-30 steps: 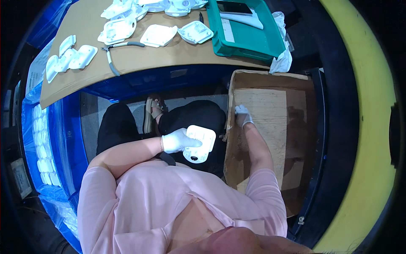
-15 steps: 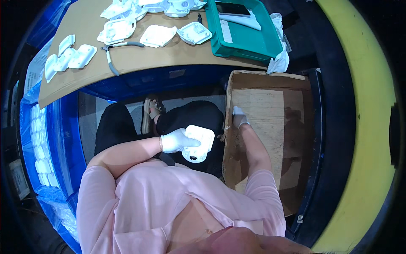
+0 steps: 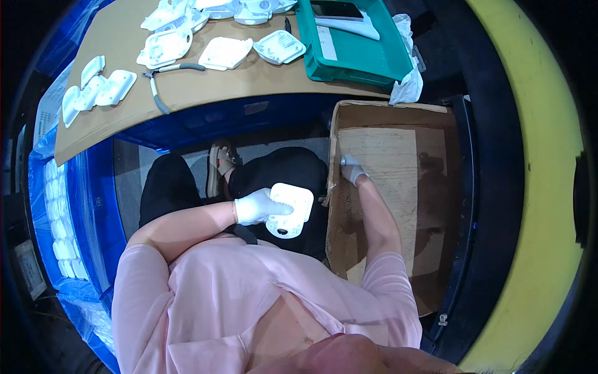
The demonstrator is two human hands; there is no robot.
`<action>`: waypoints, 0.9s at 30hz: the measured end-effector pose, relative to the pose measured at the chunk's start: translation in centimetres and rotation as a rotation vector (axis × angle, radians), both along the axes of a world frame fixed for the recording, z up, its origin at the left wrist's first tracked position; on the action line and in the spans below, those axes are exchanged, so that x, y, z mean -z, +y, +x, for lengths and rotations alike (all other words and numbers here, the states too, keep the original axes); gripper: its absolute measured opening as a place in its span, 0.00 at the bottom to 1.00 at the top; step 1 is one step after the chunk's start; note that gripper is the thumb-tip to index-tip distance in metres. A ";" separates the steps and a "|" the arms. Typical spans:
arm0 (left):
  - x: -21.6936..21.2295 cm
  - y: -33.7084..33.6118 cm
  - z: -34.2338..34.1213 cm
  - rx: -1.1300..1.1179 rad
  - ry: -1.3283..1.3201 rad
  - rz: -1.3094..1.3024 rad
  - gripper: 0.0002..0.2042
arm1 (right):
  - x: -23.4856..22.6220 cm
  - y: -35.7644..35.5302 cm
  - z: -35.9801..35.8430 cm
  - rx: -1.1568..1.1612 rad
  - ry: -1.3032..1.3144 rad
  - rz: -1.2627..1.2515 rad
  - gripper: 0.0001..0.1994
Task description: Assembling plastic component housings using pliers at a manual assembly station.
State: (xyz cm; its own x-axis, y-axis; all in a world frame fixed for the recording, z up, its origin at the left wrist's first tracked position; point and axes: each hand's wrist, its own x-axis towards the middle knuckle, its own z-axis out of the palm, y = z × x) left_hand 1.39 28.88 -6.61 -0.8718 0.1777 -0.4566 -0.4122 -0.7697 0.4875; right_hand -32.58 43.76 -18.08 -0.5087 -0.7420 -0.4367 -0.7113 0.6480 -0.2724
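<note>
- Clearly, in the head view, our left hand (image 3: pixel 254 207) has its fingers gripping a white plastic piece (image 3: pixel 291 198) over our lap (image 3: pixel 280 167).
- Our right hand (image 3: pixel 353 169) is inside a cardboard box (image 3: pixel 398 116); we cannot tell whether the fingers hold anything.

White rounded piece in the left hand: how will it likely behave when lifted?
The white rounded piece is probably stiff, since it shows no sag beyond the left hand. It seems light, being held out by one side. Its flat shape makes rolling unlikely.
</note>
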 end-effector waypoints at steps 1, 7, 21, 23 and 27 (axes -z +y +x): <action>0.1 0.0 0.0 0.005 0.000 0.002 0.21 | 0.3 0.3 -0.1 -0.042 0.056 0.001 0.08; 0.0 0.1 0.0 -0.010 -0.030 -0.039 0.21 | 4.1 1.2 -1.4 0.022 0.063 -0.140 0.07; 0.3 -0.1 0.5 -0.021 0.077 0.030 0.20 | -6.2 5.1 3.6 1.009 -1.032 -0.737 0.04; 0.2 -0.1 0.7 -0.018 0.103 0.055 0.20 | -10.3 7.7 5.2 1.046 -1.213 -1.038 0.07; 0.7 -0.1 0.8 -0.019 0.104 -0.010 0.19 | -21.6 16.3 9.9 0.946 -1.143 -1.262 0.08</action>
State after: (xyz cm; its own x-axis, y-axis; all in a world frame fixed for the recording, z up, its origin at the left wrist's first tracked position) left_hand 2.23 28.80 -7.34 -0.9175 0.1567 -0.3655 -0.3446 -0.7720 0.5341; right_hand -22.68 60.09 3.51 -0.7756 -0.5447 -0.3190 0.5141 -0.2518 -0.8199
